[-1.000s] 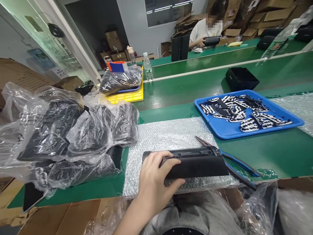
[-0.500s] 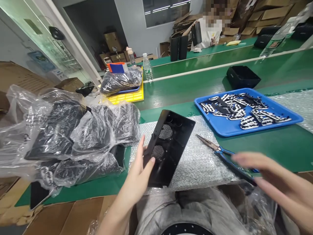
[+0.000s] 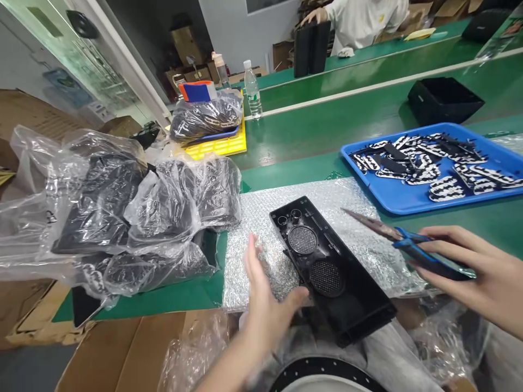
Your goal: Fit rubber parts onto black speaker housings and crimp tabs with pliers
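Observation:
My right hand (image 3: 469, 267) is closed around the blue-and-black handles of long-nose pliers (image 3: 378, 226), their jaws pointing up and left. A black plastic speaker housing (image 3: 347, 272) with two round mesh grilles lies tilted over the front edge of the bubble wrap (image 3: 261, 218), its lower end above my lap. Just left of the housing is my left hand (image 3: 267, 305), fingers spread and thumb close to its edge; whether the thumb touches it I cannot tell.
Bagged black parts (image 3: 139, 212) are piled at left. A blue tray (image 3: 392, 207) at right holds several black-and-white pieces. Behind it sits a black housing (image 3: 445, 100). A water bottle (image 3: 253, 90) stands farther back. Across the bench, a person's hand (image 3: 316, 15) rests on upright black boxes.
My right hand has taken hold of the pliers and raised them slightly. The housing has turned, its top now leaning left, and my left hand has opened away from it.

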Tool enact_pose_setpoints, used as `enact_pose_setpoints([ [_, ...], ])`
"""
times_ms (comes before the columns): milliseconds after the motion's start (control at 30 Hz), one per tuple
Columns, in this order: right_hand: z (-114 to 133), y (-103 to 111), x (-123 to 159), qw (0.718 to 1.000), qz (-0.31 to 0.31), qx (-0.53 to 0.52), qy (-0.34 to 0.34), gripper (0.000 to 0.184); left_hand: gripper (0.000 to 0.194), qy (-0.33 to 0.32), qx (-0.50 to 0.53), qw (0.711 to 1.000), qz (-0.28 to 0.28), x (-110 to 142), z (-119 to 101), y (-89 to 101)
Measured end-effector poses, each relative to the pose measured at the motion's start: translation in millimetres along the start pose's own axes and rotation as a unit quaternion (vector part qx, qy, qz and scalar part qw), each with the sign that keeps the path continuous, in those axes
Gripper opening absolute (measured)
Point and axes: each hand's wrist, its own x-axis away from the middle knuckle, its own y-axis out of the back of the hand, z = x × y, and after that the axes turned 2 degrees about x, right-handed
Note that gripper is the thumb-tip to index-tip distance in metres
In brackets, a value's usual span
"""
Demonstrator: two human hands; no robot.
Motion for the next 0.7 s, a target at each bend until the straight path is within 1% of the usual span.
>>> enact_pose_setpoints([
  [33, 0.3, 6.6, -8.0, 0.999, 0.015, -0.005, 0.046, 0.012, 0.104, -0.087, -0.072, 0.994, 0.013, -15.5, 2.4, 15.3],
  [67, 1.1, 11.1, -17.1, 0.995, 0.030, -0.005, 0.093, 0.016, 0.095, -0.179, -0.146, 0.972, 0.051, -32.5, 3.6, 29.3],
  [100, 2.5, 13.5, -27.0, 0.990, 0.046, 0.002, 0.136, 0.021, 0.084, -0.243, -0.212, 0.943, 0.081, -49.8, 3.9, 40.6],
  [133, 4.5, 13.8, -37.3, 0.983, 0.060, 0.015, 0.174, 0.025, 0.075, -0.288, -0.252, 0.916, 0.120, -66.0, 3.6, 48.6],
  [167, 6.8, 12.1, -47.6, 0.975, 0.077, 0.031, 0.204, 0.028, 0.064, -0.326, -0.271, 0.891, 0.161, -80.2, 2.8, 53.1],
  [200, 9.2, 8.9, -57.3, 0.970, 0.092, 0.050, 0.221, 0.029, 0.051, -0.348, -0.282, 0.873, 0.192, -91.8, 1.9, 54.4],
  [267, 12.9, -0.6, -73.7, 0.964, 0.100, 0.069, 0.236, 0.032, 0.027, -0.374, -0.279, 0.851, 0.239, -106.8, 0.6, 51.2],
  [333, 14.0, -10.3, -84.6, 0.965, 0.078, 0.060, 0.244, 0.031, 0.016, -0.382, -0.266, 0.842, 0.272, -113.4, 0.8, 46.1],
  [367, 13.4, -14.0, -88.1, 0.965, 0.070, 0.054, 0.249, 0.032, 0.015, -0.383, -0.256, 0.841, 0.285, -114.8, 1.4, 44.3],
  [433, 10.9, -18.0, -92.4, 0.960, 0.078, 0.046, 0.264, 0.032, 0.015, -0.382, -0.234, 0.841, 0.304, -116.4, 3.2, 42.6],
  [533, 6.0, -17.5, -97.5, 0.956, 0.094, 0.036, 0.274, 0.030, 0.017, -0.385, -0.206, 0.846, 0.308, -118.9, 5.8, 42.5],
  [600, 2.7, -16.0, -103.4, 0.956, 0.096, 0.023, 0.277, 0.027, 0.019, -0.379, -0.196, 0.850, 0.310, -120.9, 6.8, 42.0],
  [700, -2.8, -15.1, -118.4, 0.946, 0.120, 0.014, 0.301, 0.018, 0.019, -0.361, -0.186, 0.853, 0.328, -123.1, 6.4, 40.6],
])
